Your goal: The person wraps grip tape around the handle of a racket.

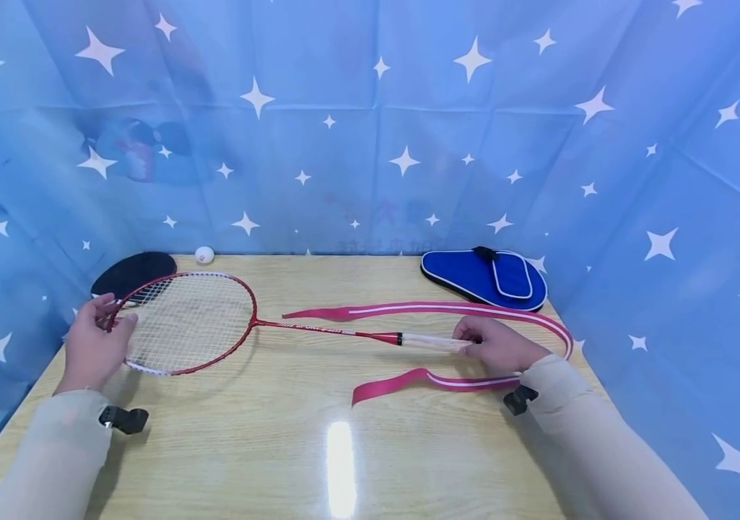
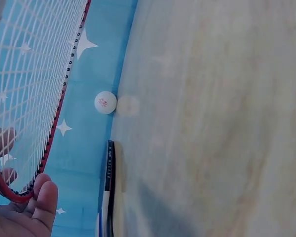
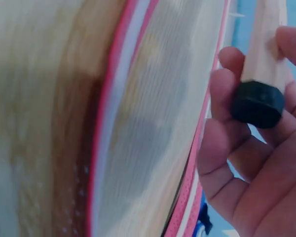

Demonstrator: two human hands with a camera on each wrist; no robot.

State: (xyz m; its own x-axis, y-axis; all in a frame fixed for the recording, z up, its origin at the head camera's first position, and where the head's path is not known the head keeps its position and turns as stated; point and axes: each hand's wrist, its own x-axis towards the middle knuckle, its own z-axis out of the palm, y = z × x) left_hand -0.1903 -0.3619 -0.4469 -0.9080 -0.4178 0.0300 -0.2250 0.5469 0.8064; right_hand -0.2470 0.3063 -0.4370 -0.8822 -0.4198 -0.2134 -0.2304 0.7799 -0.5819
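Note:
A red and white badminton racket (image 1: pixel 305 328) is held level above the table, its strung head to the left. My left hand (image 1: pixel 93 345) grips the rim at the tip of the head, with the thumb and fingers on either side of the frame. My right hand (image 1: pixel 499 344) pinches the far end of the bare wooden handle (image 1: pixel 433 342), close to its black end cap (image 3: pixel 257 106). A long pink grip tape (image 1: pixel 447 308) with a white stripe lies on the table in a loop, passing behind the handle and under my right wrist.
At the back left lie a black table tennis bat (image 1: pixel 125 271), partly behind the racket head, and a white ball (image 1: pixel 204 255). A blue bat case (image 1: pixel 467 274) lies at the back right. Blue starry cloth (image 1: pixel 344 144) walls the wooden table (image 1: pixel 246 448) on three sides.

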